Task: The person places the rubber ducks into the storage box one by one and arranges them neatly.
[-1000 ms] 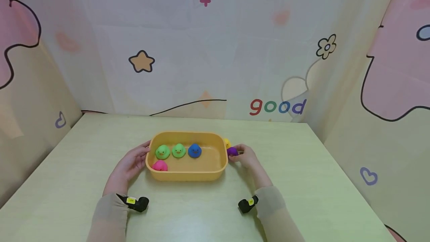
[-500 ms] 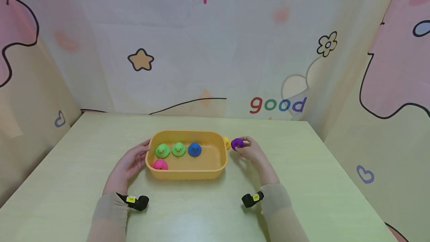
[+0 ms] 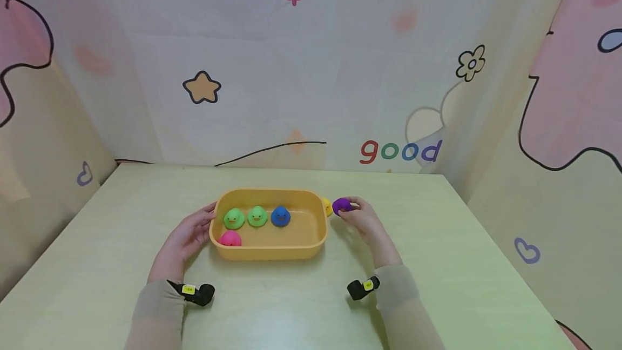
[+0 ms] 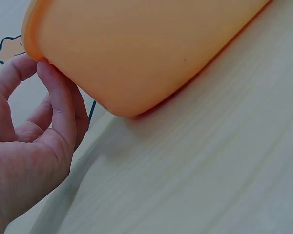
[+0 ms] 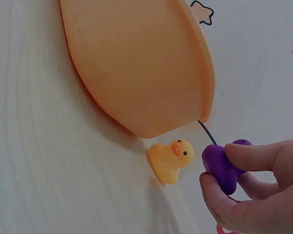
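Note:
A yellow plastic basin (image 3: 269,253) stands on the table. Inside it sit two green toy ducks (image 3: 234,219), a blue toy duck (image 3: 281,216) and a pink toy duck (image 3: 230,239). My left hand (image 3: 190,235) pinches the rim at the basin's left end; in the left wrist view, its fingers (image 4: 58,92) meet the rim's edge. Just off the basin's right end, my right hand (image 3: 363,219) holds a purple toy duck (image 5: 223,168) between thumb and fingers. Next to that end a yellow toy duck (image 5: 172,160) rests on the table, partly hidden by the basin in the head view.
The pale wooden table (image 3: 272,307) reaches back to a printed curtain (image 3: 311,80), which also closes in both sides. Black wrist cameras (image 3: 204,295) are strapped over both sleeves.
My right hand has lifted the purple duck up and away from the basin's right end, uncovering more of the yellow duck. The left hand keeps its place on the basin.

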`<state>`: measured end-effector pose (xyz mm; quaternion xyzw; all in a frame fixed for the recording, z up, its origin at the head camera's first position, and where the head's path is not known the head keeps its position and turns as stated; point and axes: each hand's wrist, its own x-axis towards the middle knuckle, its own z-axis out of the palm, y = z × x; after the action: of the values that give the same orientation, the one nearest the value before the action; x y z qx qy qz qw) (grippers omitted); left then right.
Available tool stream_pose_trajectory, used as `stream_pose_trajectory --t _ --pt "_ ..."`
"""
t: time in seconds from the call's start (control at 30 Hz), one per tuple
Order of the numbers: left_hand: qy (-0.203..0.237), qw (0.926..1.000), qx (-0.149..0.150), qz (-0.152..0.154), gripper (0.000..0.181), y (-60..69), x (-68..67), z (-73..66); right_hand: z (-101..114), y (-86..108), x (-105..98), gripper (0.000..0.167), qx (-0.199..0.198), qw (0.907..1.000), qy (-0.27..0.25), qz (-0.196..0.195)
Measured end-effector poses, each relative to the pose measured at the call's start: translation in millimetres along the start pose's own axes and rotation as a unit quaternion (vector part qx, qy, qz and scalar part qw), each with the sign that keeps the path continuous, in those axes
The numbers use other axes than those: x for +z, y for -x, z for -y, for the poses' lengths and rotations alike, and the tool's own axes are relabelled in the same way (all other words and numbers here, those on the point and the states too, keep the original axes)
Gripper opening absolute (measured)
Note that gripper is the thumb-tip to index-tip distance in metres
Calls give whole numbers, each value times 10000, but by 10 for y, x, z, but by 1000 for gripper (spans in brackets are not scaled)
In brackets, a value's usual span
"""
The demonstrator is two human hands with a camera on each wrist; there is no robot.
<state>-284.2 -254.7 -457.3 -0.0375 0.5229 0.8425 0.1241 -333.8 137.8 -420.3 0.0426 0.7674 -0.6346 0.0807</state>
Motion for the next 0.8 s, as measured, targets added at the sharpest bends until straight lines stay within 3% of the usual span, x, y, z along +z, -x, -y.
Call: stream_pose_trajectory --t 0.4,0.8 --pt "-46 10000 78 0 65 -30 -18 5 176 -1 81 48 -104 9999 -29 112" --pt "18 9999 97 92 64 -23 -17 -2 402 63 453 47 -474 9979 279 335"
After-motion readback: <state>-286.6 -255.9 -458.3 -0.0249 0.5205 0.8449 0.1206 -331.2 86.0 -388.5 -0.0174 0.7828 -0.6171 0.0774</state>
